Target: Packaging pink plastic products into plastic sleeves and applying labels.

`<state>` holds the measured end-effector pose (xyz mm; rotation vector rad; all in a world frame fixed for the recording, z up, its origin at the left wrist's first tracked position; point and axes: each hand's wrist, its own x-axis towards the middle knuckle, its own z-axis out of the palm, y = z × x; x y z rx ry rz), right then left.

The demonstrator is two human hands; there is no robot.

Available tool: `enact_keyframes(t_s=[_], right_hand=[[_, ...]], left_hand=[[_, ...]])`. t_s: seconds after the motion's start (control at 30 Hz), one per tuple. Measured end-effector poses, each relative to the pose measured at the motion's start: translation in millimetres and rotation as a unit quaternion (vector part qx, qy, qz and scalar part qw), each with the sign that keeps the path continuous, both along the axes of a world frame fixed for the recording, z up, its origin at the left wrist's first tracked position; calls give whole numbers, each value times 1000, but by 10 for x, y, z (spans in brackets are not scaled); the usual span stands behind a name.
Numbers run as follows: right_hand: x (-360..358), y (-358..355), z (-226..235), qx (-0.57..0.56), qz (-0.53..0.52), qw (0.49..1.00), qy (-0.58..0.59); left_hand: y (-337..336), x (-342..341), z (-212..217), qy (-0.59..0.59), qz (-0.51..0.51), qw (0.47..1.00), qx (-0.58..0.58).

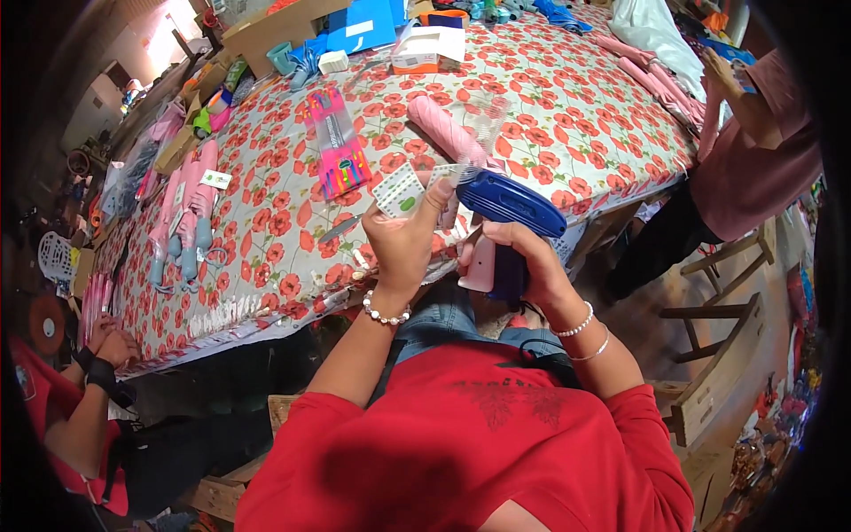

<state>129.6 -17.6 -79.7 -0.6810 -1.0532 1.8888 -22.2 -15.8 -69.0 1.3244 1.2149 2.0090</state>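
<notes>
My right hand (523, 253) is closed around the handle of a blue tagging gun (514, 202) with a whitish trigger. Clear plastic fasteners (470, 174) stick out at the gun's near-left end. Just left of it, my left hand (403, 235) pinches a white card tag (399, 191) with green print, its thumb close to the gun. A folded pink umbrella (446, 127), partly in a clear sleeve, lies on the table beyond both hands. Left of the tag is a pink packet (339, 146) with colourful sticks. A thin metal blade-like piece (339, 229) lies below that packet.
A poppy-print cloth covers the table (275, 186). Tagged pink umbrellas (186, 208) lie at left, more pink ones (647, 80) at far right. White fasteners (235, 312) lie near the front edge. One person (753, 168) stands at right; another's hands (111, 341) rest at lower left.
</notes>
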Motion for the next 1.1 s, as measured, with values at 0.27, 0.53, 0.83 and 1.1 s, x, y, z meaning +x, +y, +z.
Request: enact_keyframes(t_s=[0.27,0.53,0.83,1.1], right_hand=[[38,55,-101,-64,141,980,127],[648,281,122,48,-6,988,148],[675,304,-337,-10,-145,986,79],[57,-53,-303,-84,48,984,151]], left_hand=[[-19,-195,-224,-9,-171,985,-9],[516,-852,-739,314,-83,941,-96],[1179,-479,-313,121,-150,958,-212],[1421,-68,-324,448,-121,861,-208]])
